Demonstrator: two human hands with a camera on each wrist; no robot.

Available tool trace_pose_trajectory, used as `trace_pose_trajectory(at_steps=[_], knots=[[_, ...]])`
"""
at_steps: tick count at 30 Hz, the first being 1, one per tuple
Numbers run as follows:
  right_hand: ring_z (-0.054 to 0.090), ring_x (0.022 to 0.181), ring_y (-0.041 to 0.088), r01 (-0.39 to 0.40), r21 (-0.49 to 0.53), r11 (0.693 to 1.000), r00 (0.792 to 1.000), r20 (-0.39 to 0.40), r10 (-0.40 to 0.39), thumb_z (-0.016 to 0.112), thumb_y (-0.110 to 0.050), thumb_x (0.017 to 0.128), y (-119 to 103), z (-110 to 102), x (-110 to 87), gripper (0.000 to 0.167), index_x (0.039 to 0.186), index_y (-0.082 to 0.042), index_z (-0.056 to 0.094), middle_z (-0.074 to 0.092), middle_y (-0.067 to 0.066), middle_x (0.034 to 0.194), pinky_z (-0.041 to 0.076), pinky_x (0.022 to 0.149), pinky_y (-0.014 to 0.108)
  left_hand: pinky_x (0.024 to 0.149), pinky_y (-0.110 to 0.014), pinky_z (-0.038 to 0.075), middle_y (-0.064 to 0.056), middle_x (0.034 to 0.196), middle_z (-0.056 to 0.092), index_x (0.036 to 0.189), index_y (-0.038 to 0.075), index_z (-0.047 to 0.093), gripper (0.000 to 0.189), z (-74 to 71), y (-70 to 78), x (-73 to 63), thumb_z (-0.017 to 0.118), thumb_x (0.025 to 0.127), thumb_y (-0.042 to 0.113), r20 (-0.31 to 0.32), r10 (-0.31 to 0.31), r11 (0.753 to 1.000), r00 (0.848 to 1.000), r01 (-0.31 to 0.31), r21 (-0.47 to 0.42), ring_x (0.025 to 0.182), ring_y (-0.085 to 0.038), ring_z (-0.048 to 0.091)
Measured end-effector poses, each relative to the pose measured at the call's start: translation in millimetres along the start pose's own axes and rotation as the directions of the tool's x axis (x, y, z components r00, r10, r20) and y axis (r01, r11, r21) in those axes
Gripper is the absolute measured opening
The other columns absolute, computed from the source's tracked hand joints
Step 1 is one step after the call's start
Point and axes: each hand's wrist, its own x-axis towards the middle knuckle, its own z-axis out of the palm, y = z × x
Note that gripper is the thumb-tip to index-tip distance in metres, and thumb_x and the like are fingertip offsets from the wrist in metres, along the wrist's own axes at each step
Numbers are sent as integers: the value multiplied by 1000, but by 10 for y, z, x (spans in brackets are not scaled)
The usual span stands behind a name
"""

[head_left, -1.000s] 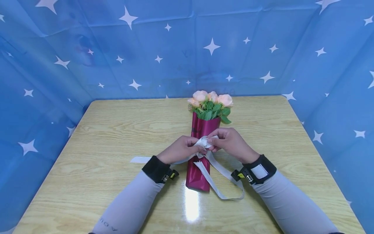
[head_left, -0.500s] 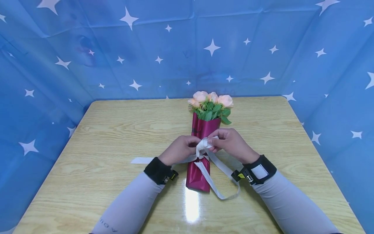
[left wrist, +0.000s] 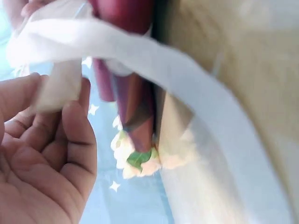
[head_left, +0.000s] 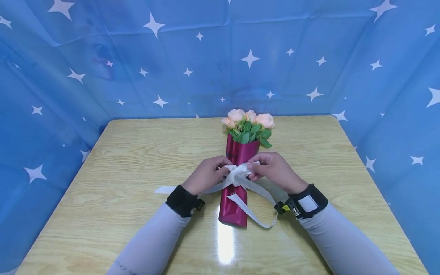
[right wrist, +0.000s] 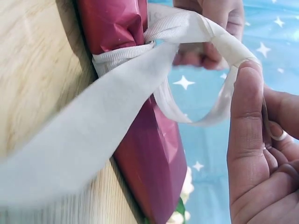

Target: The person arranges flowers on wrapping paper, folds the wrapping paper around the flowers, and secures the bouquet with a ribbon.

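Observation:
A bouquet of pale pink roses point(head_left: 265, 120) with green leaves lies on the table in a shiny dark red wrapper point(head_left: 244, 151). White ribbon point(head_left: 237, 175) circles the wrapper's middle and is crossed over itself there. From the left, my left hand point(head_left: 207, 174) pinches a piece of the ribbon between thumb and fingers, seen closely in the left wrist view. My right hand point(head_left: 277, 172) pinches a raised ribbon loop point(right wrist: 229, 46) on the other side. The ribbon stretches between both hands, just above the wrapper.
One ribbon tail point(head_left: 165, 190) lies out to the left on the wooden table point(head_left: 137, 225). Another tail point(head_left: 252, 215) curves toward the right wrist and back over the lower wrapper. A blue cloth with white stars point(head_left: 220, 57) hangs behind the table and along its sides.
My left hand has let go near the knot and drawn left, now holding ribbon across the wrapper. The curved right tail has shrunk inward. My right hand has stayed nearly in place.

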Motion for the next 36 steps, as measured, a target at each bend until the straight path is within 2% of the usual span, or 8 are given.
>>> trace_pose_trajectory(at_steps=[3,8,13,19,26,36], knots=[[75,79,18,-2,-14,1000,1000,-9,2,69,-16,101,10,-33,-27,19,111,-1,74,76,18,99,64,81,36,72,-32,48,5,102,75,110,22,76,16,-88,-16,-37,60,105,20,-29,-28,999,999,27,-39,83,-19,61],[76,81,18,-13,-35,999,1000,-24,12,69,-17,101,51,-125,-67,21,113,-1,74,77,21,102,63,81,33,72,-33,48,4,102,75,112,21,77,16,-264,-97,-99,63,104,19,-87,-36,999,996,33,-29,82,-19,57],[76,81,16,-27,-40,999,999,-36,26,67,-14,102,113,-221,-96,22,115,2,72,77,21,101,64,80,33,71,-33,47,2,106,75,112,19,78,16,-410,-204,-186,65,102,18,-105,-66,998,992,65,-11,82,-19,57],[75,80,13,-51,-33,998,998,-39,50,65,-11,102,186,-309,-115,23,117,6,70,76,22,101,63,79,30,72,-32,47,0,111,76,110,18,79,16,-487,-343,-285,68,99,17,-114,-115,993,987,119,26,83,-19,58],[75,82,14,-106,-60,993,994,-25,105,66,-11,102,301,-402,-126,23,114,8,68,76,11,94,64,78,30,70,-30,43,-1,105,77,105,17,81,13,-531,-538,-325,69,99,18,-98,-167,982,981,175,73,76,-17,53],[73,78,15,-200,-134,971,980,-14,200,67,-14,101,494,-556,-120,19,109,4,70,77,6,86,62,75,28,79,-29,46,-1,102,76,105,14,80,14,-639,-717,-379,69,101,21,-35,-204,962,978,207,176,85,-13,58]])
